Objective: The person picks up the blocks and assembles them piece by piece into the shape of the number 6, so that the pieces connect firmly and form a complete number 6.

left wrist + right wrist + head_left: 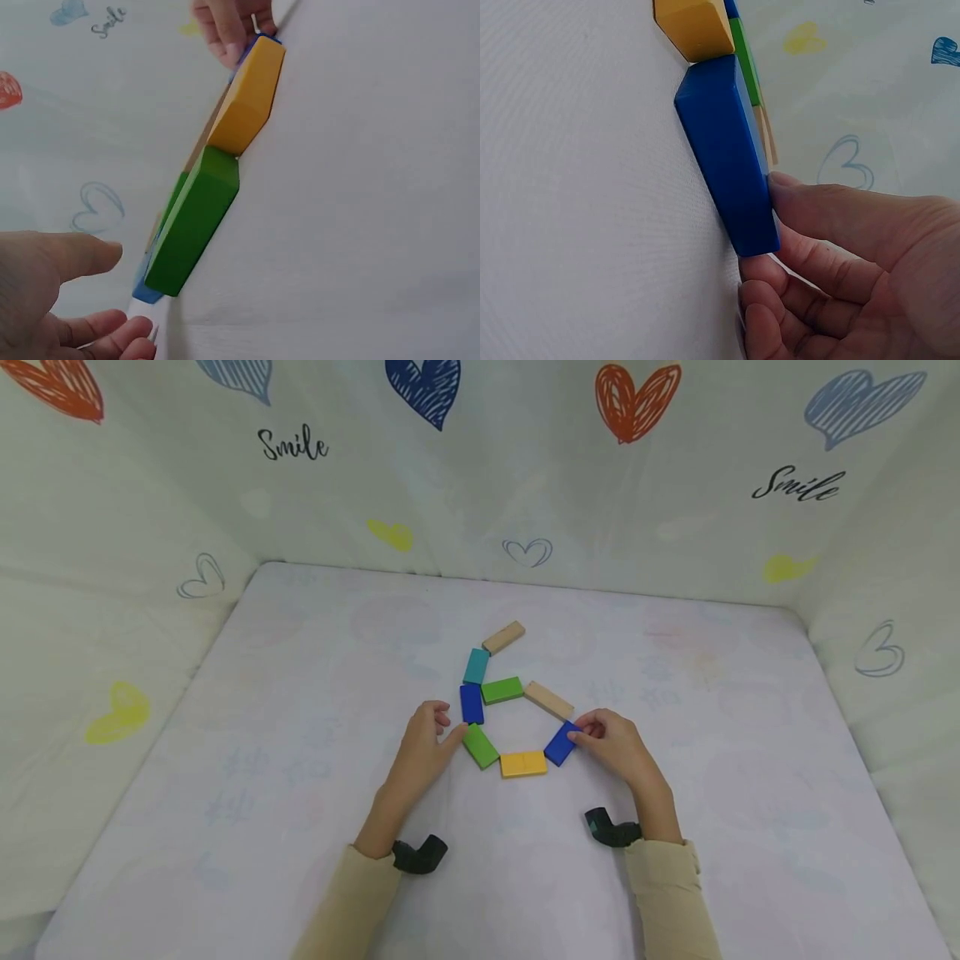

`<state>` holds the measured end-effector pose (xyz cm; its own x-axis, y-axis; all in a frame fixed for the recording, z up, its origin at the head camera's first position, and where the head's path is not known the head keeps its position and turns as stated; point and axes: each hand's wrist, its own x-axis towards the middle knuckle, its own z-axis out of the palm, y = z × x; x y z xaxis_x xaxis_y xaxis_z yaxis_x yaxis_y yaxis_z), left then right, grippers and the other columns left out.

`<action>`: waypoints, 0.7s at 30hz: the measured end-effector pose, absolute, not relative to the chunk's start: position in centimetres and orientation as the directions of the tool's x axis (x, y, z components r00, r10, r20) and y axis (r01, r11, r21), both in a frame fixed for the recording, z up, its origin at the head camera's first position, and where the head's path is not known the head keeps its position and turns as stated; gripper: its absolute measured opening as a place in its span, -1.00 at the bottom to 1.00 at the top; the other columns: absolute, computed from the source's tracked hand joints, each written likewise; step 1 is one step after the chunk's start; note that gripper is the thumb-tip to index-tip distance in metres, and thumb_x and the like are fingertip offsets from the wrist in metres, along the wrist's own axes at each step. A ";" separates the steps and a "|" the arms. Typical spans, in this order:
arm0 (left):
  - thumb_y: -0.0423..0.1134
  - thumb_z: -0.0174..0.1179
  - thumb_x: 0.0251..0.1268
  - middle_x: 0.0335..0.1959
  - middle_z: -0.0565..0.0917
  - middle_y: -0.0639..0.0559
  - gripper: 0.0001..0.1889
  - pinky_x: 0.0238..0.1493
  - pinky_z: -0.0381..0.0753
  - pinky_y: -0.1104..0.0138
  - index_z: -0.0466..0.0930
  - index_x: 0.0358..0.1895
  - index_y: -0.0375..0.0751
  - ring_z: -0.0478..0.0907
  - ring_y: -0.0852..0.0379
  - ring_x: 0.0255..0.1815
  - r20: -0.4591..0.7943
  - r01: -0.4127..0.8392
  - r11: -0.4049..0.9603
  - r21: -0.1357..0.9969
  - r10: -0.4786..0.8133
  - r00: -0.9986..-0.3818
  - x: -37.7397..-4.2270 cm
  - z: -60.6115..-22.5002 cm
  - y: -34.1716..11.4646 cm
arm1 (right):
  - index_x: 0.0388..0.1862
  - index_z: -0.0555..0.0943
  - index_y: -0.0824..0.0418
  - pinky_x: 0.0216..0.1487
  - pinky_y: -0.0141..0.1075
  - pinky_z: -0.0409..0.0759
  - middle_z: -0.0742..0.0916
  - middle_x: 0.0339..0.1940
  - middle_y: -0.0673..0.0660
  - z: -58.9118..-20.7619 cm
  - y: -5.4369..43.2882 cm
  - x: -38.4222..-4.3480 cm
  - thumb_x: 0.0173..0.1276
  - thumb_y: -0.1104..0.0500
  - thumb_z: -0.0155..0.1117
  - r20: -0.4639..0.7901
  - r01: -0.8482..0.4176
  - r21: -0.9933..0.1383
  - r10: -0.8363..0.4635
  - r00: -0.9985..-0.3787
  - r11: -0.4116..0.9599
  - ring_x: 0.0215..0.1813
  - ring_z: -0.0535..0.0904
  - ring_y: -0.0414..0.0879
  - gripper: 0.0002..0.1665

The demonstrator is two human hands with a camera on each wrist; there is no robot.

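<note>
Flat coloured blocks lie on the white table in a closed ring with a curved tail. At the ring's lower right, my right hand (617,743) pinches a blue block (724,150) by its outer end, between thumb and fingers. The block's other end meets a yellow block (523,765). My left hand (422,745) is beside the lower-left green block (481,747), its fingers loosely bent and holding nothing. In the left wrist view its thumb (94,256) appears apart from that block. Just above is another blue block (472,704).
A second green block (502,690) and a wooden block (549,700) form the ring's top. A teal block (476,667) and another wooden block (504,637) make up the tail. A hanging cloth (465,485) with hearts surrounds the table's back and sides.
</note>
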<state>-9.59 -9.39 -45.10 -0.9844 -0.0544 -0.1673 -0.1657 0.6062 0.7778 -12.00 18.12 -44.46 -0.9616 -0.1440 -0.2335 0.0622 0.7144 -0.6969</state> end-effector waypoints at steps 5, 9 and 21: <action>-0.06 0.18 0.23 -0.22 0.52 -0.09 -0.54 -0.06 0.37 0.18 0.42 0.08 -0.28 0.39 -0.01 -0.14 -0.129 -0.144 0.663 0.734 -0.071 -0.989 -11.9 -45.0 -9.4 | -0.14 0.55 0.31 -0.28 -0.31 0.37 0.55 -0.36 0.14 -44.5 18.1 -12.0 0.25 0.12 0.25 -0.235 0.066 -0.693 -0.138 -0.962 0.718 -0.28 0.41 -0.04 -0.70; 0.01 0.22 0.18 -0.26 0.56 -0.08 -0.52 -0.01 0.22 0.10 0.49 0.04 -0.25 0.39 -0.04 -0.13 -0.113 -0.137 0.718 0.683 -0.082 -0.990 -13.2 -45.1 -9.3 | -0.14 0.55 0.31 -0.29 -0.30 0.36 0.55 -0.36 0.14 -44.6 18.1 -12.1 0.26 0.12 0.25 -0.233 0.063 -0.696 -0.141 -0.962 0.715 -0.29 0.41 -0.04 -0.70; 0.01 0.25 0.15 -0.30 0.56 -0.05 -0.55 -0.04 0.18 0.10 0.52 0.03 -0.19 0.38 -0.02 -0.17 -0.134 -0.152 0.718 0.679 -0.082 -0.988 -14.1 -45.5 -9.4 | -0.13 0.54 0.31 -0.28 -0.30 0.37 0.55 -0.35 0.14 -44.8 18.2 -12.3 0.27 0.12 0.25 -0.239 0.069 -0.697 -0.140 -0.961 0.714 -0.28 0.41 -0.04 -0.70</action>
<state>-14.07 -9.42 -45.49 -0.9876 -0.0819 -0.1337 -0.1515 0.7181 0.6792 -12.25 18.23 -44.76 -0.9607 -0.1405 -0.2394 0.0691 0.7142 -0.6965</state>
